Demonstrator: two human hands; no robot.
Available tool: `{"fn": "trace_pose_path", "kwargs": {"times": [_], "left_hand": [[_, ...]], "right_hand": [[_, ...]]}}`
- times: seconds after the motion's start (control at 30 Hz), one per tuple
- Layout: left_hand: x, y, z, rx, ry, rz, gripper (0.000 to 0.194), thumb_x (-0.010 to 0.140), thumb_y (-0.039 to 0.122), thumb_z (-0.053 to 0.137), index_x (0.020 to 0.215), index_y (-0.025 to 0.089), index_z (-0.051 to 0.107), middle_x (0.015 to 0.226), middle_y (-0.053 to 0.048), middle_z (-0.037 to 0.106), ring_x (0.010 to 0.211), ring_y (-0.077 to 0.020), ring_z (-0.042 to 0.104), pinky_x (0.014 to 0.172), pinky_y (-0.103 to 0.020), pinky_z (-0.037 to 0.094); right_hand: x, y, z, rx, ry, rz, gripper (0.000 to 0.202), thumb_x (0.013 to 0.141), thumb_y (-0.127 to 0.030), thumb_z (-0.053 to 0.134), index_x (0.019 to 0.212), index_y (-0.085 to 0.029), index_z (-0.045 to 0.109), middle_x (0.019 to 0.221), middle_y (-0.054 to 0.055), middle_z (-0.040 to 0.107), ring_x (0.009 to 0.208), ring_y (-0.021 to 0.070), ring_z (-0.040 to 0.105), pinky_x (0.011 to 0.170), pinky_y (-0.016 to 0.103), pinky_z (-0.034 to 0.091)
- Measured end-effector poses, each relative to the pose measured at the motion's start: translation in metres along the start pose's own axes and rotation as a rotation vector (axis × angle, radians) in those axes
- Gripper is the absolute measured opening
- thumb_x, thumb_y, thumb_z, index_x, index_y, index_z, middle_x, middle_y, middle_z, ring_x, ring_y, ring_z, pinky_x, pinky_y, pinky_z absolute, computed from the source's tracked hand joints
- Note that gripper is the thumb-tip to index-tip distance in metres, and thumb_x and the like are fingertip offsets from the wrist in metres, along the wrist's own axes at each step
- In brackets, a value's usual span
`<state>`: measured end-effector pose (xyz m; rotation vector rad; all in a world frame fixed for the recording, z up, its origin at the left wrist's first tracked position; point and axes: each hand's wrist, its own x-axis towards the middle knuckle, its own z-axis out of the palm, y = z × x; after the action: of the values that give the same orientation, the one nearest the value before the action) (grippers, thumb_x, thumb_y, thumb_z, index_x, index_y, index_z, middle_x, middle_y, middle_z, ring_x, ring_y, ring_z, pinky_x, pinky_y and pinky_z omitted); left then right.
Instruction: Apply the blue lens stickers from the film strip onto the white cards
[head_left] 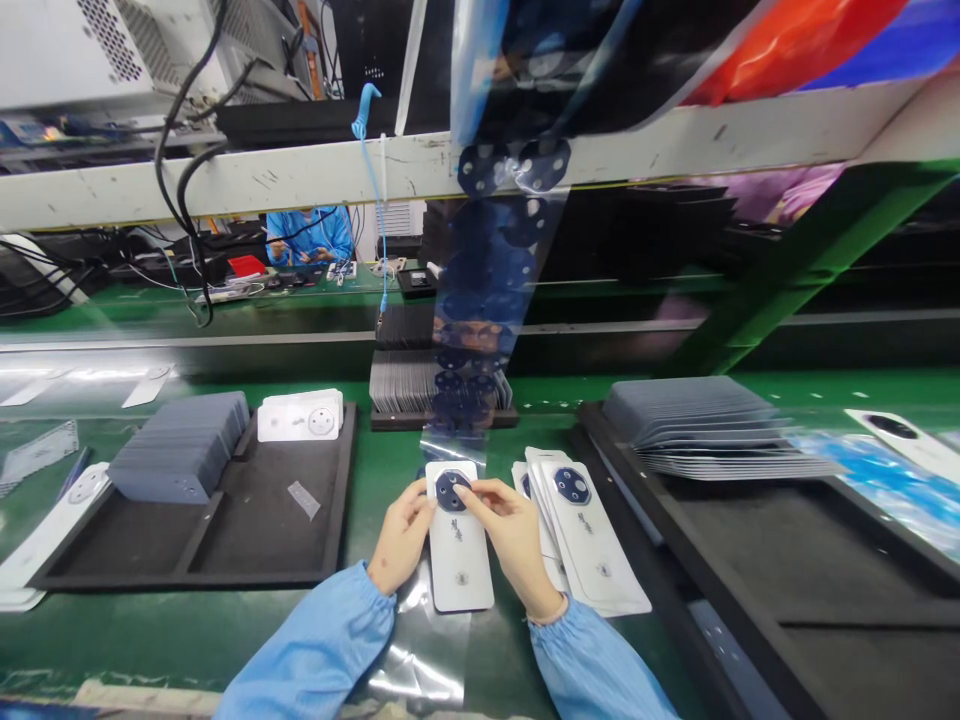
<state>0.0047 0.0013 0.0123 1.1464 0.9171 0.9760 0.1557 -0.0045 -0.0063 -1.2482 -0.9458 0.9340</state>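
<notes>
A white panel [459, 570] lies near the middle of the green table's [112, 640] front edge, its upper left side pinched by a worker's left hand [403, 535]. The right hand's [517, 540] thumb touches the panel's dark round piece [444, 491], fingers drawn close; whether they grip anything cannot be told. Stacked white panels [604, 545] lie just to the right. A black tray [300, 545] sits farther left, and a dark rack [405, 385] stands near the table's back edge.

No text can be read; the dark characters [457, 530] on the white panel [466, 558] are too small.
</notes>
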Motion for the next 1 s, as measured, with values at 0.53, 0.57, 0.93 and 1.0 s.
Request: {"fn": "trace_pose_path", "kwargs": {"times": [0.53, 0.57, 0.93, 1.0], "left_hand": [[-0.0007, 0.0003, -0.0003, 0.031, -0.012, 0.024, 0.047, 0.087, 0.045, 0.059, 0.121, 0.012, 0.056, 0.086, -0.007, 0.075, 0.072, -0.0162, 0.067, 0.067, -0.023, 0.049], [-0.0006, 0.0000, -0.0005, 0.034, -0.012, 0.025, 0.047, 0.088, 0.045, 0.059, 0.121, 0.012, 0.056, 0.086, -0.006, 0.075, 0.071, -0.0160, 0.067, 0.066, -0.023, 0.049], [-0.0030, -0.0033, 0.0043, 0.025, 0.039, 0.023, 0.038, 0.083, 0.049, 0.064, 0.100, 0.017, 0.053, 0.074, -0.003, 0.074, 0.061, -0.0140, 0.065, 0.057, -0.021, 0.047], [-0.0030, -0.0041, 0.0060, -0.001, 0.075, 0.028, 0.037, 0.080, 0.048, 0.068, 0.093, 0.018, 0.050, 0.070, -0.002, 0.074, 0.058, -0.0129, 0.065, 0.056, -0.020, 0.047]], "right_hand": [[-0.0017, 0.0007, 0.0010, 0.016, 0.003, -0.004, 0.029, 0.066, -0.043, 0.082, 0.074, -0.018, 0.070, 0.062, -0.002, 0.055, 0.054, 0.0114, 0.044, 0.050, 0.025, 0.036], [-0.0022, 0.0001, 0.0013, 0.010, 0.005, -0.012, 0.029, 0.066, -0.043, 0.082, 0.074, -0.018, 0.070, 0.063, -0.002, 0.056, 0.054, 0.0113, 0.044, 0.050, 0.025, 0.036], [-0.0071, 0.0011, 0.0052, -0.218, 0.033, -0.175, 0.028, 0.075, -0.047, 0.074, 0.079, -0.019, 0.069, 0.073, 0.002, 0.061, 0.061, 0.0158, 0.049, 0.055, 0.029, 0.041], [-0.0092, -0.0015, 0.0065, -0.296, 0.079, -0.278, 0.028, 0.076, -0.047, 0.072, 0.081, -0.020, 0.070, 0.095, 0.008, 0.063, 0.072, 0.0186, 0.054, 0.061, 0.032, 0.045]]}}
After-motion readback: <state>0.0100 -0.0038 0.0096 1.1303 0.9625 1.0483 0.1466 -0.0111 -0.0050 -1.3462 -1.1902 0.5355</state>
